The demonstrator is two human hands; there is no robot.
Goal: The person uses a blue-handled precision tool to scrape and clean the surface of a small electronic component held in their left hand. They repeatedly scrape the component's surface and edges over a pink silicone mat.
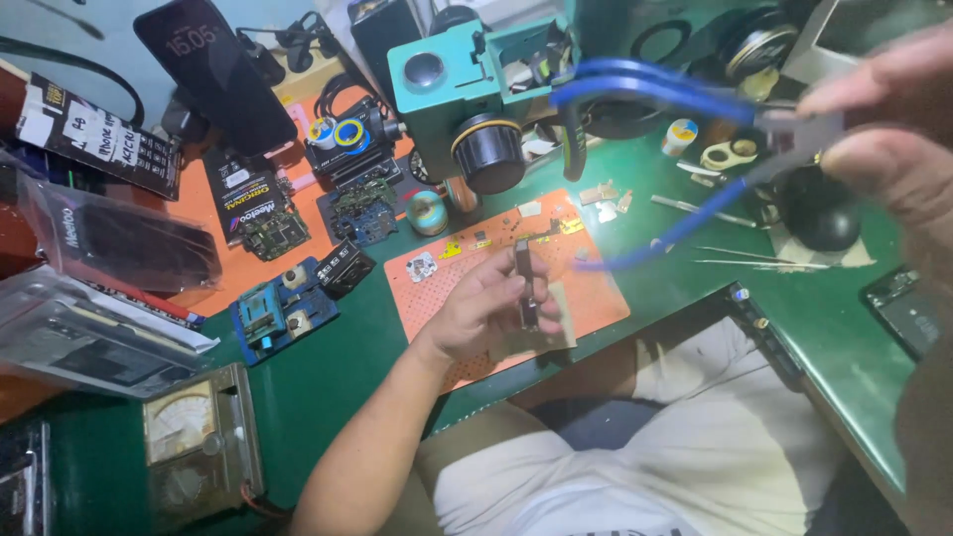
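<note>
right, from my feed the left hand (486, 308) reaches in from seven o'clock, forearm angled up, fingers curled and pinching a narrow dark strip-shaped part (525, 283) held upright over the orange work mat (596, 298). my right hand (884, 139) sits blurred at two o'clock, close to the lens, fingers closed around the joint of blue-handled pliers (675, 99), handles spread toward nine o'clock. a teal microscope (467, 89) stands at twelve o'clock beyond the mat on the green bench (328, 377).
</note>
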